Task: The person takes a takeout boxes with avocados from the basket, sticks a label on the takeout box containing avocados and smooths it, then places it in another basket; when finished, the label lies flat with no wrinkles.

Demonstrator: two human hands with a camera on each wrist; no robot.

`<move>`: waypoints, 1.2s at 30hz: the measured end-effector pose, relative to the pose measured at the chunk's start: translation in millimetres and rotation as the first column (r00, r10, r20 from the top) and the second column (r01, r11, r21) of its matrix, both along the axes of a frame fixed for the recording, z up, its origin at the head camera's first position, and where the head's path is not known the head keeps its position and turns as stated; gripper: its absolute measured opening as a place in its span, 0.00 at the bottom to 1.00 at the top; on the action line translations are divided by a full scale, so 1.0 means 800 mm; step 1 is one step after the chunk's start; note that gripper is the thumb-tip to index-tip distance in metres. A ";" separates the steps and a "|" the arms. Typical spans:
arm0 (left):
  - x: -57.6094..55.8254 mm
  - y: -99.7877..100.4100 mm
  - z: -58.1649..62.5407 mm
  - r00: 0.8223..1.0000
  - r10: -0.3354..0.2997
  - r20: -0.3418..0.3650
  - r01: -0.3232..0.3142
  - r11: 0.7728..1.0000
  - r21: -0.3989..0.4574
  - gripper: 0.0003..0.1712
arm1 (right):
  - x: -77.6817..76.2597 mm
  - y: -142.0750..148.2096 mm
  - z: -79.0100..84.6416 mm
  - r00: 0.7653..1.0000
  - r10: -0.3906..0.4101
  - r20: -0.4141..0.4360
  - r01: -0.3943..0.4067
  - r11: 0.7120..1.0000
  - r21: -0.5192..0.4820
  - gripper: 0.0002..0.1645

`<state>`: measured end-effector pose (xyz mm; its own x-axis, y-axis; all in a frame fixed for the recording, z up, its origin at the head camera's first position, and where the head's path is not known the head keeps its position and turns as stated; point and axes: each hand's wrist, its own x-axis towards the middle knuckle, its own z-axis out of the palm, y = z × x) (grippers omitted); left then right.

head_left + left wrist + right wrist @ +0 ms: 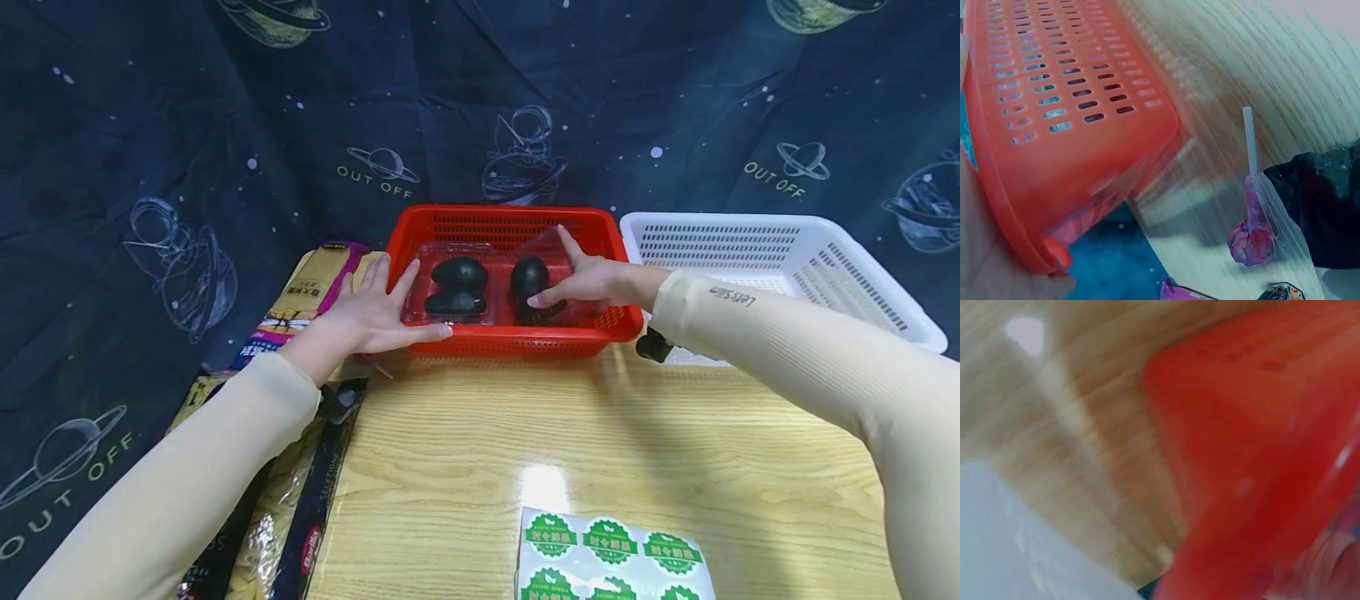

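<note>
A red plastic basket (510, 343) sits against the back curtain. Inside lie two clear plastic boxes of dark avocados, a left box (491, 287) beside a right box (581, 292). My left hand (375, 312) is at the basket's left end, fingers spread and thumb along the front rim; the left wrist view shows it right at the rim. Reaching in over the right end, my right hand (592, 279) touches the right box with its thumb over an avocado (529, 273) and its index finger stretched toward the far corner. Its other fingers are mostly hidden.
A white basket (750, 221) stands to the right. Food packages (300, 292) and a Barilla bag (311, 517) line the left side. A wrapped lollipop (1252, 237) lies near the red basket. At the front is a sheet of green round stickers (611, 550).
</note>
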<state>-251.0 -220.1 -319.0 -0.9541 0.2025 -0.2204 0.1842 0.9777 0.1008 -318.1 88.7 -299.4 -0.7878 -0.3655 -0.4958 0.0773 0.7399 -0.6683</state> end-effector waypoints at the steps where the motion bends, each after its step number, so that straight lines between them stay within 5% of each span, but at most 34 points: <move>1: 0.000 0.000 0.000 1.000 0.000 0.000 0.000 1.000 0.003 0.67 | 0.000 -0.001 0.000 1.000 0.005 -0.003 -0.005 1.000 -0.004 0.74; 12: 0.000 0.002 -0.002 1.000 0.002 0.011 -0.002 1.000 0.014 0.68 | 0.003 0.009 0.018 0.998 -0.046 -0.038 0.039 0.988 -0.152 0.56; 20: -0.001 -0.001 0.000 0.999 0.013 0.032 -0.014 0.999 0.033 0.69 | 0.022 0.051 0.075 0.988 -0.134 -0.079 0.104 0.949 -0.298 0.56; 23: -0.001 -0.002 0.000 0.999 0.019 0.040 -0.020 0.999 0.038 0.70 | 0.044 0.068 0.096 0.987 -0.137 -0.086 0.093 0.917 -0.387 0.55; 28: 0.000 -0.003 0.001 0.999 0.023 0.047 -0.025 0.999 0.041 0.71 | 0.097 0.093 0.106 0.988 -0.132 -0.083 0.062 0.821 -0.568 0.50; 34: 0.000 -0.001 0.001 0.998 0.023 0.050 -0.025 0.999 0.036 0.72 | 0.177 0.126 0.070 0.985 -0.116 -0.129 -0.003 0.732 -0.681 0.51; 36: -0.001 0.001 0.001 0.998 0.023 0.054 -0.025 0.999 0.038 0.72 | 0.203 0.138 0.051 0.985 -0.101 -0.138 -0.018 0.743 -0.669 0.52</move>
<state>-251.8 -219.6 -318.6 -0.9460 0.1887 -0.2635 0.1538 0.9770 0.1477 -155.4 198.9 -258.6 -0.8539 -0.5203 -0.0085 -0.0506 0.0994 -0.9938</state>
